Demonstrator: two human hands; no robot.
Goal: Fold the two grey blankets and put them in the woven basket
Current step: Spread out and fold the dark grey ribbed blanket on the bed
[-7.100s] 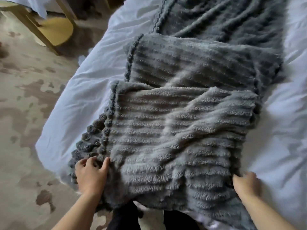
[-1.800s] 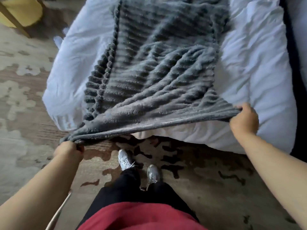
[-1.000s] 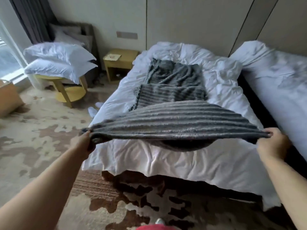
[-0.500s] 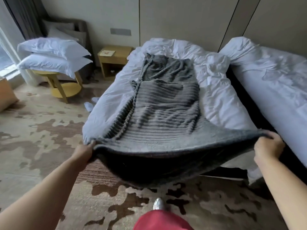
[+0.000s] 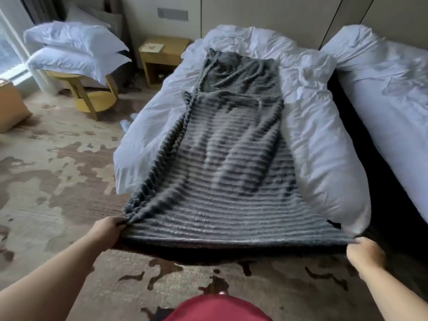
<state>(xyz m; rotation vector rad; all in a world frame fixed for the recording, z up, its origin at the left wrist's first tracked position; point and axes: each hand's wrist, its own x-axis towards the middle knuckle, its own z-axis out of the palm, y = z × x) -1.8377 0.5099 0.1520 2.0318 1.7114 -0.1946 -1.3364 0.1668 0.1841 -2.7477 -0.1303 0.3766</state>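
Head view: the left hand (image 5: pixel 107 229) pinches one near corner of the grey blanket (image 5: pixel 222 163). The right hand (image 5: pixel 364 252) pinches the other, past the bed (image 5: pixel 324 144) foot edge

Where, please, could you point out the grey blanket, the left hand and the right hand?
grey blanket (image 5: pixel 231 177): head view, on the ribbed middle of the cloth.
left hand (image 5: pixel 106 229): head view, on the back of the hand, at the blanket's near corner.
right hand (image 5: pixel 366 254): head view, on the back of the hand.

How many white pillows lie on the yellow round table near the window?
2. The lower pillow lies directly on the yellow table, left of the bed; the upper pillow is stacked on it. None seems hidden there.
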